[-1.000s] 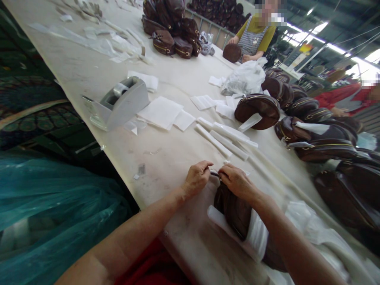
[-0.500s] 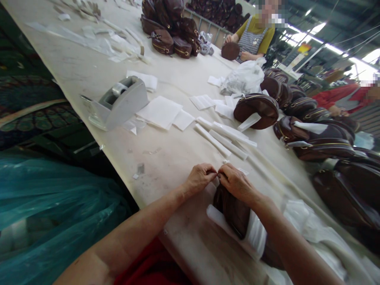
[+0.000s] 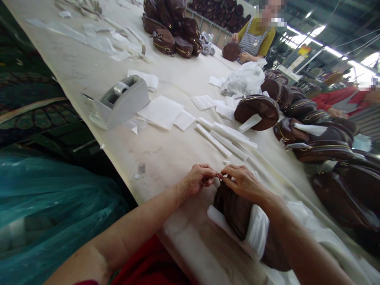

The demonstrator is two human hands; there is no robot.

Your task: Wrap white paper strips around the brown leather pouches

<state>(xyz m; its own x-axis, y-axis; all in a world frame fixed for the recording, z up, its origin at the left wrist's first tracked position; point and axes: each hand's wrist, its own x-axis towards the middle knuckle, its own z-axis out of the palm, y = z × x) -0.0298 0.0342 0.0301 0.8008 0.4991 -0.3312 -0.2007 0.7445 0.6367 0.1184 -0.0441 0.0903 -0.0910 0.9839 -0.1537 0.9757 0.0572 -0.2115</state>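
Observation:
A dark brown leather bag [image 3: 239, 213] lies on the table in front of me, with white wrapping [image 3: 257, 233] around part of it. At its far end my left hand [image 3: 202, 178] is closed in a pinch, its fingertips meeting those of my right hand [image 3: 242, 180]. The right hand pinches too, arched over the top of the bag. Whatever small piece lies between the fingertips is too small to make out. Just beyond the hands are folded white paper strips [image 3: 213, 140].
A grey tape dispenser [image 3: 127, 101] stands left beside white sheets [image 3: 162, 112]. Brown bags [image 3: 322, 144] line the right side, and more bags [image 3: 172, 27] are heaped at the back. A person [image 3: 255, 37] holds a round bag across the table. Teal plastic [image 3: 56, 217] hangs lower left.
My right hand's fingers have lifted and straightened a little. The left hand has turned slightly, and both stay together at the bag's far end.

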